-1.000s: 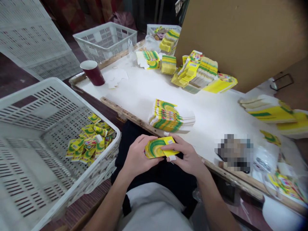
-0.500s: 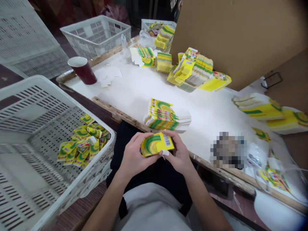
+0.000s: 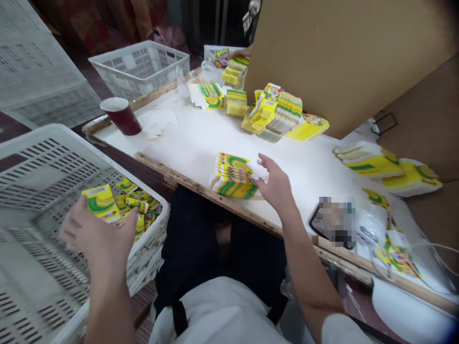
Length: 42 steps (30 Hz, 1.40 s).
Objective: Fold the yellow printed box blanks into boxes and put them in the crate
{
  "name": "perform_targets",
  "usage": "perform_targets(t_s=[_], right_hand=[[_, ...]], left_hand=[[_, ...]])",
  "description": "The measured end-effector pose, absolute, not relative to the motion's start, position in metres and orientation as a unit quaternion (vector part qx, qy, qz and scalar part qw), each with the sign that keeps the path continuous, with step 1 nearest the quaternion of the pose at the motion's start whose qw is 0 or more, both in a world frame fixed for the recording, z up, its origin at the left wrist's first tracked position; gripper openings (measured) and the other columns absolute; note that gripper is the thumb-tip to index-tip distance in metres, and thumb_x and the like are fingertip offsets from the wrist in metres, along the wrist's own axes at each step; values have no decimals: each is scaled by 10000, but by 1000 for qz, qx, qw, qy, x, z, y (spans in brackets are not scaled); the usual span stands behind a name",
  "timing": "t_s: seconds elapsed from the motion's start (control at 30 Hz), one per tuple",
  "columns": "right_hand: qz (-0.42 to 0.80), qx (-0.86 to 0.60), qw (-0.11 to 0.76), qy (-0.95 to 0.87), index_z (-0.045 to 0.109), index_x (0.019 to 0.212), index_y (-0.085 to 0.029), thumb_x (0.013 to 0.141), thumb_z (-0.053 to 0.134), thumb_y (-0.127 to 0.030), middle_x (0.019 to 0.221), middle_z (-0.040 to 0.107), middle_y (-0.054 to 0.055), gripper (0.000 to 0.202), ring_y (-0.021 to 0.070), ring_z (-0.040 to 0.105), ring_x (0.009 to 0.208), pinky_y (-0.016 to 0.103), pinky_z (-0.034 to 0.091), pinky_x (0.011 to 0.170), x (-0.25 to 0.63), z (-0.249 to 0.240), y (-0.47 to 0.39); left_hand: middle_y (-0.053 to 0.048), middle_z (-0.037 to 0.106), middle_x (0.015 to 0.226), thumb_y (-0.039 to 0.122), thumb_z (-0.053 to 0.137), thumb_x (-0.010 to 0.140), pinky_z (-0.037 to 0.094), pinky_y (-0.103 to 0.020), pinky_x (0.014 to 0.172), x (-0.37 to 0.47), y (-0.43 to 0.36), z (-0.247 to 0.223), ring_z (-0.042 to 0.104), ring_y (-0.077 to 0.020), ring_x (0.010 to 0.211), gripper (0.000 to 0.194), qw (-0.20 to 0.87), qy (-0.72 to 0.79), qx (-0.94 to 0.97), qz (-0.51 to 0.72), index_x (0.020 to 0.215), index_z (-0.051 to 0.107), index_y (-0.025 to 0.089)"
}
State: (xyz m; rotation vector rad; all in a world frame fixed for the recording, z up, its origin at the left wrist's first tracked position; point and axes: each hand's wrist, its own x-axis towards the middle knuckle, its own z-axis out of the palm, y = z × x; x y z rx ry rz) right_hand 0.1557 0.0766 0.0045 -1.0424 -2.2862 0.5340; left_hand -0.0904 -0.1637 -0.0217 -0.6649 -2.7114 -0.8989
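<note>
Over the near basket, my left hand (image 3: 98, 231) is spread, fingers apart and blurred. A small yellow-and-green box (image 3: 100, 200) is just beyond its fingertips; whether they still touch cannot be made out. Several similar small boxes (image 3: 138, 200) lie heaped in that white plastic basket (image 3: 32, 167). My right hand (image 3: 274, 184) reaches to the right end of a stack of flat yellow-and-green cartons (image 3: 234, 177) at the table's near edge. Its thumb and fingers are apart around the white flaps, and a white wrapping shows on a fingertip.
On the white table (image 3: 179, 153) stand a dark red cup (image 3: 124, 119) and, farther back, more carton stacks (image 3: 283, 112). A large cardboard sheet (image 3: 340, 62) rises behind them. A phone-like object (image 3: 333, 222), partly pixelated, lies at right. Another basket (image 3: 143, 67) stands beyond the table.
My hands have parted from the box they both held above my lap. The left has swung to the basket with the box; the right has moved up to the carton stack.
</note>
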Motion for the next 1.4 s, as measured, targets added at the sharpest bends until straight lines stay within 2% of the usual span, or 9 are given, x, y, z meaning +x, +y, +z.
perform_targets(t_s=[0.13, 0.37, 0.5, 0.67, 0.77, 0.9, 1.1, 1.27, 1.4], right_hand=[[165, -401, 192, -881, 518, 1222, -141, 704, 512, -31, 1032, 651, 132, 530, 283, 611, 932, 457, 481, 856, 142, -8, 86], [160, -410, 240, -865, 524, 1097, -172, 678, 496, -15, 957, 592, 102, 448, 241, 588, 846, 399, 479, 795, 144, -3, 77], [345, -381, 327, -793, 448, 1025, -219, 685, 576, -84, 825, 560, 2, 387, 165, 581, 724, 320, 499, 696, 137, -3, 44], [631, -268, 252, -683, 418, 1070, -242, 714, 596, -132, 851, 549, -11, 413, 117, 572, 706, 248, 496, 628, 124, -12, -20], [696, -233, 234, -637, 436, 1092, -241, 715, 625, -166, 895, 561, 6, 429, 126, 571, 759, 267, 503, 686, 121, -11, -46], [656, -239, 228, -679, 501, 1101, -240, 640, 724, -189, 969, 556, 20, 514, 147, 536, 824, 282, 486, 741, 120, -12, -58], [662, -308, 270, -628, 523, 975, -226, 670, 668, -144, 780, 527, -29, 348, 106, 491, 635, 221, 432, 559, 124, -27, -45], [707, -259, 220, -620, 540, 1007, -220, 659, 688, -141, 726, 522, -45, 386, 102, 487, 630, 223, 419, 577, 128, -19, -50], [688, -272, 203, -642, 568, 999, -216, 640, 712, -154, 749, 538, -37, 391, 107, 490, 645, 219, 409, 565, 123, -19, -70]], left_hand=[[-140, 548, 1160, 442, 680, 675, 332, -607, 964, -78, -150, -33, 458, -405, 1149, 635, 72, -882, -332, -328, 1208, 480, 160], [-85, 599, 1128, 389, 627, 755, 425, -458, 946, -40, -124, -39, 546, -262, 1072, 410, -113, -786, -401, -457, 1123, 568, 218], [-96, 559, 1246, 361, 666, 736, 461, -413, 943, -9, -111, -39, 524, -240, 1164, 523, -276, -658, -377, -591, 1213, 496, 232], [-97, 644, 999, 514, 560, 775, 543, -381, 779, 18, -95, -31, 628, -243, 951, 383, -341, -488, -220, -772, 1004, 580, 208], [-45, 579, 769, 546, 456, 806, 538, -332, 670, 20, -87, -18, 603, -182, 747, 369, -341, -424, -117, -831, 868, 573, 201], [28, 424, 623, 557, 523, 767, 437, -217, 515, 19, -82, -13, 435, -87, 532, 365, -319, -395, -75, -858, 746, 519, 193], [-8, 548, 799, 690, 662, 563, 460, -229, 561, 25, -92, -29, 530, -119, 657, 585, -358, -456, -123, -805, 854, 555, 193], [25, 502, 770, 454, 711, 680, 428, -186, 582, 29, -98, -30, 494, -83, 655, 385, -321, -475, -138, -808, 924, 537, 211], [54, 438, 668, 565, 710, 620, 359, -178, 489, 24, -100, -34, 388, -62, 537, 485, -272, -500, -157, -807, 866, 508, 200]])
